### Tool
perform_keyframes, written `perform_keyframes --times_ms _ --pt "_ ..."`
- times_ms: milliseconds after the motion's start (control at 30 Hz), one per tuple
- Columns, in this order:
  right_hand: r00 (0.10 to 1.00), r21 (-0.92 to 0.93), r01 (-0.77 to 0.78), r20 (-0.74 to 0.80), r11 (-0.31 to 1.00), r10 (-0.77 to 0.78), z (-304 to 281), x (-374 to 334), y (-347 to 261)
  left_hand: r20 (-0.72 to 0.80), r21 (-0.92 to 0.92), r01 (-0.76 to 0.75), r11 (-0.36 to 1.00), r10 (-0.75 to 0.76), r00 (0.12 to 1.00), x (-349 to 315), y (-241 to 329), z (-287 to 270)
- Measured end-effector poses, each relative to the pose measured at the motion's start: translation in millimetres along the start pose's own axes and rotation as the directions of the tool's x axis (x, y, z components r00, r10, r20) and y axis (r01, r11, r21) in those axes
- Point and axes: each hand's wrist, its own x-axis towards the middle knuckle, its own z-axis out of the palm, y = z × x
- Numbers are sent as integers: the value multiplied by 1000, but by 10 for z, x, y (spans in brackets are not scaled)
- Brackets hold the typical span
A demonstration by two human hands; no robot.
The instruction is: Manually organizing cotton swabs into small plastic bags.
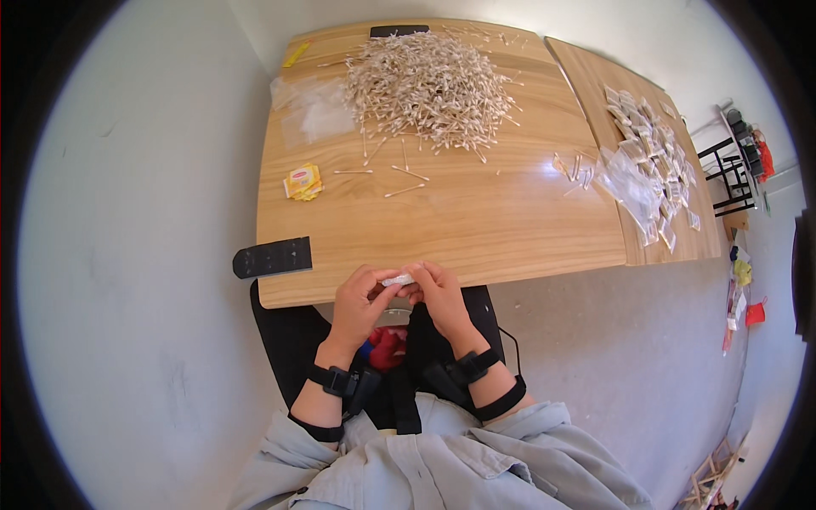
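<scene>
Over the table's near edge, my left hand [364, 297] and my right hand [436, 293] meet, fingers closed around a small bundle of cotton swabs [397, 280]. Only its white, knobby side shows; the fingers cover the rest. A large heap of loose cotton swabs [432, 89] lies at the far side of the wooden table [476, 217]. Several single swabs [405, 189] are scattered between the heap and my hands. To the left sits a small stack of yellow printed cards [303, 182]. Clear plastic bags [323, 115] lie beside the heap.
A black flat board [274, 257] lies at the table's near left corner. On the adjoining right table is a pile of small filled packets [654, 153], with a clear bag [631, 185] at its near side. A yellow strip [297, 54] and a dark slab [399, 31] are at the back.
</scene>
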Motion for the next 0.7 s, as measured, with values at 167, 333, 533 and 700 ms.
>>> perform_keyframes --times_ms 167,333,533,700 --pt "995 -45 -64 -75 997 60 2 -60 -110 -24 107 -55 993 58 998 2 6 2" --pt "981 73 -153 -108 986 160 -41 -74 -160 -29 107 -53 993 57 998 -27 -19 -13" --pt "942 -453 215 -139 865 -307 29 -63 234 -34 -313 77 947 -92 995 -95 -174 213" --pt "891 -639 259 -132 724 -435 163 -112 278 -165 -93 104 990 -119 979 -107 -287 272"
